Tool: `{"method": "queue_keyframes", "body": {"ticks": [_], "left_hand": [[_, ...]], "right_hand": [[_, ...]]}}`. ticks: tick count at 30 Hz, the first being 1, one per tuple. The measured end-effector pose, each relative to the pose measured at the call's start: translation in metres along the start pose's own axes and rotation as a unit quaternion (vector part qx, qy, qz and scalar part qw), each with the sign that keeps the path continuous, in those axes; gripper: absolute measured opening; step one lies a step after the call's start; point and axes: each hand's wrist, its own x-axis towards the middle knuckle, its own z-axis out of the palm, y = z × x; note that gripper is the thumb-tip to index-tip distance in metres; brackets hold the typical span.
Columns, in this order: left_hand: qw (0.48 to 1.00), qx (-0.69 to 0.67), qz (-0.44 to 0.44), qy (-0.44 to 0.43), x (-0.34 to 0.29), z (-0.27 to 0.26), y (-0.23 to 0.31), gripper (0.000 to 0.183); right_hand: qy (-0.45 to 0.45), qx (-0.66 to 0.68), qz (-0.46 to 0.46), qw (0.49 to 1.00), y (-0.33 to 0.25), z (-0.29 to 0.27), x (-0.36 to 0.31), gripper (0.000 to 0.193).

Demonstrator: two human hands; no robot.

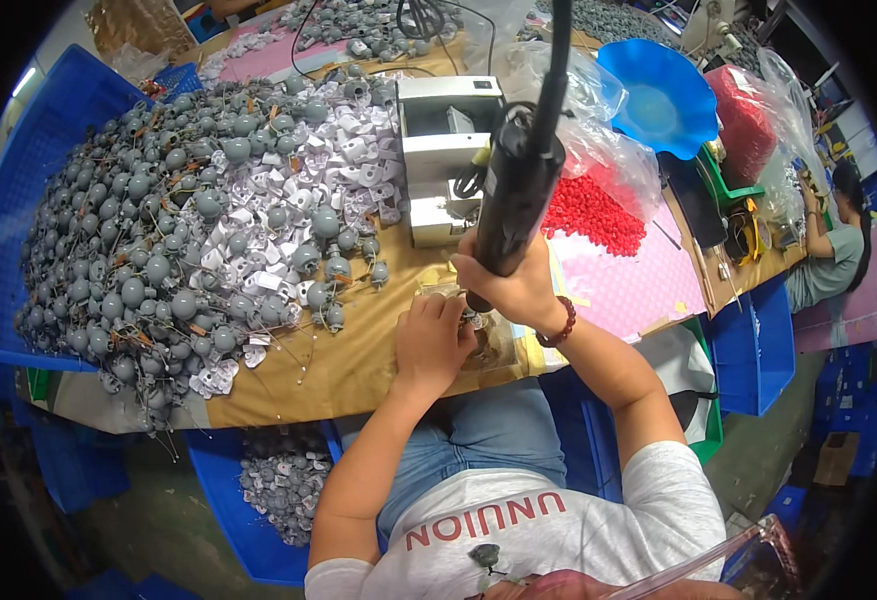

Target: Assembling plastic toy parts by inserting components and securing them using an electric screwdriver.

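Observation:
My right hand point(520, 285) is closed round the lower body of a black electric screwdriver point(514, 190), held nearly upright with its tip pointing down. Close beside it, my left hand point(432, 342) rests at the table's near edge with its fingers curled over a small piece. My fingers and the tool hide most of that piece, so I cannot make out its kind. Both hands are over a small work spot point(498, 350) on the brown table covering. Just beyond them stands a white and black boxy machine point(448, 155), with a dark open slot in its front.
A large heap of grey round parts with wires point(158, 240) and white plastic pieces point(268, 240) covers the left. Small red pieces point(598, 215) lie on a pink mat point(658, 280) at right, near a blue bowl point(658, 100). Another person point(838, 245) sits far right. A blue crate point(258, 545) stands below.

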Motion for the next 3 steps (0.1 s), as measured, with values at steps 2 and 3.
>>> {"method": "queue_keyframes", "body": {"ticks": [2, 3], "left_hand": [[1.000, 0.008, -0.001, -0.011, -0.0007, 0.0012, -0.0012, 0.039], [1.000, 0.008, 0.000, -0.010, -0.0006, 0.0008, -0.0014, 0.039]], "right_hand": [[0.004, 0.044, 0.005, 0.999, 0.0048, 0.0018, -0.0080, 0.071], [0.000, 0.052, 0.014, 0.999, 0.0071, -0.0003, -0.0111, 0.069]]}}
